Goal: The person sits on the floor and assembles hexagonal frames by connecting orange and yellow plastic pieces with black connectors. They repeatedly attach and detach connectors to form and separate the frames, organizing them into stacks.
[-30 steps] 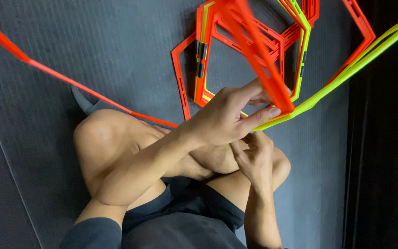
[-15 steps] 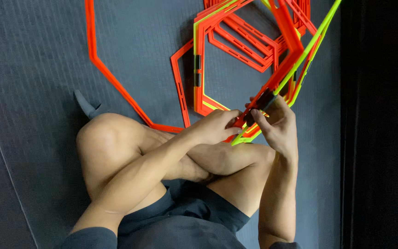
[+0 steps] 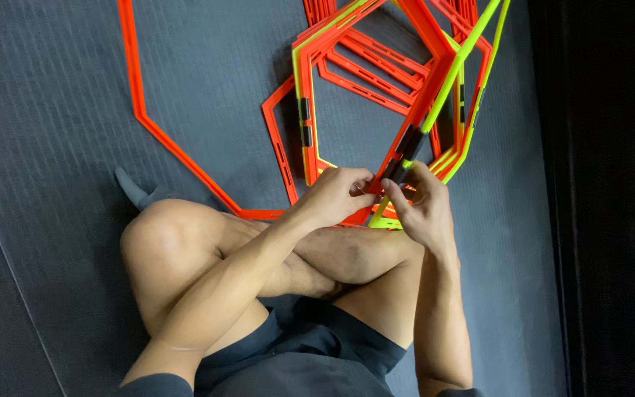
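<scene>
Head view caught the black joint [image 3: 404, 153] of the orange and yellow-green rods between both hands: left hand [image 3: 339, 195] pinched its lower end, right hand [image 3: 422, 209] gripped beside it, above the crossed legs [image 3: 259, 257], hexagon frames [image 3: 361, 81] on the floor beyond.

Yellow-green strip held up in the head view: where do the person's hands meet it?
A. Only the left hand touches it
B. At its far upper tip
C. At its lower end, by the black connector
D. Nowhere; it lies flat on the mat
C: both the left hand and the right hand pinch the lower end of the yellow-green strip beside the black connector.
</scene>
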